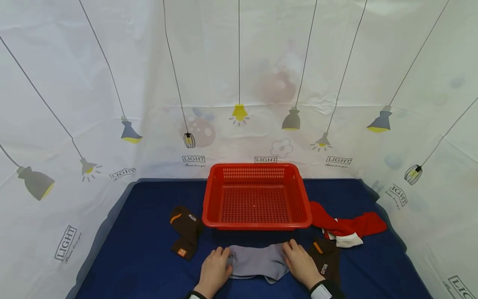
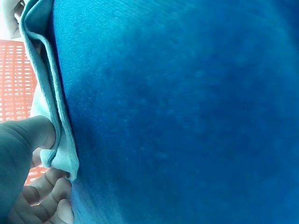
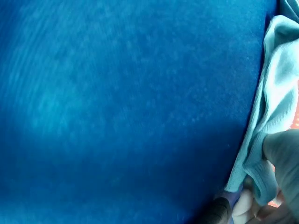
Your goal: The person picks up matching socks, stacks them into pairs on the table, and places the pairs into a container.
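Note:
A grey sock (image 1: pixel 258 261) is stretched sideways between my two hands, low over the blue cloth in front of the basket. My left hand (image 1: pixel 213 269) pinches its left end; in the left wrist view the thumb presses on the folded knit (image 2: pixel 46 100) with the fingers behind it. At the other end, my right hand (image 1: pixel 301 264) pinches the fabric, and the right wrist view shows the thumb over the ribbed layers (image 3: pixel 275 105). Beside the right hand lies a brown sock (image 1: pixel 329 258), partly covered by it. Another brown sock (image 1: pixel 184 228) lies to the left.
A red plastic basket (image 1: pixel 257 225) with perforated walls stands behind the grey sock, nothing visible inside. Red socks with white parts (image 1: pixel 349 227) lie to its right. Blue cloth (image 1: pixel 138 249) covers the table, and a white lamp-printed sheet (image 1: pixel 239 62) hangs around it.

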`<state>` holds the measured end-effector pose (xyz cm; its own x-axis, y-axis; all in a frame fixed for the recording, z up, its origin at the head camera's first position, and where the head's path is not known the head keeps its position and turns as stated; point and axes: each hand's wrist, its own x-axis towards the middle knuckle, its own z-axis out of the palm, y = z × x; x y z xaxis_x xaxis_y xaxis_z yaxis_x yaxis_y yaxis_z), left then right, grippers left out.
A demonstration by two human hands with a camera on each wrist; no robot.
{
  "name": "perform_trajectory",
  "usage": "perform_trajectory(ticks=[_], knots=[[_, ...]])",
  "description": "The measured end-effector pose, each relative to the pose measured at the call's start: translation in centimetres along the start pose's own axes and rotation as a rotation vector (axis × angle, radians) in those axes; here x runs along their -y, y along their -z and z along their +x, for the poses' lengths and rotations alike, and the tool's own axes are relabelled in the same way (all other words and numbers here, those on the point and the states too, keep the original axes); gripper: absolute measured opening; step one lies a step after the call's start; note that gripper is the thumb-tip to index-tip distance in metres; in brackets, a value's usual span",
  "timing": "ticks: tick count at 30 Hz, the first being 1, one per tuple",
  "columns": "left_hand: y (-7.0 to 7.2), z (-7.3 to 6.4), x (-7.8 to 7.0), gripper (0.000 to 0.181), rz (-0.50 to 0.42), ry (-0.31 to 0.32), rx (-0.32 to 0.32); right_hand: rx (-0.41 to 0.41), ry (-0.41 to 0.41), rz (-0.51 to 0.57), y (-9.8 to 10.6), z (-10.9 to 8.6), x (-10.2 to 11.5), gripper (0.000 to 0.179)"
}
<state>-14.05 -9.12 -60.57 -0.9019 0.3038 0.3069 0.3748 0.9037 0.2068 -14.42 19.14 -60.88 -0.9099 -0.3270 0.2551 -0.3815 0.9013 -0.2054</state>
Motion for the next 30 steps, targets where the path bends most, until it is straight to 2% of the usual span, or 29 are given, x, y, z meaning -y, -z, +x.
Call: perform_trajectory(ticks=[5,9,12,16,23,30], knots=[[0.0,0.3,0.0,0.024,-0.010,0.007,0.017,0.007,0.027,-0.023,0.5,0.1,0.2,0.025],[0.1,0.2,0.1,0.026,0.001,-0.015,-0.054,-0.020,0.045,-0.015,1.4,0.3,0.2,0.024],[0.5,0.2,0.2,0.026,0.002,-0.020,-0.073,-0.054,0.057,-0.001,2.2,0.4,0.1,0.026],[1.2,0.4,0.1,0.023,-0.006,-0.005,-0.035,-0.080,0.057,0.011,3.0,0.5,0.1,0.027],[2.5,0.6,0.3,0.023,-0.031,0.009,-0.036,-0.056,0.032,0.032,3.9,0.4,0.6,0.023],[2.7,0.4,0.5,0.022,-0.046,0.051,0.035,-0.028,0.015,0.042,3.5,-0.1,0.9,0.025]])
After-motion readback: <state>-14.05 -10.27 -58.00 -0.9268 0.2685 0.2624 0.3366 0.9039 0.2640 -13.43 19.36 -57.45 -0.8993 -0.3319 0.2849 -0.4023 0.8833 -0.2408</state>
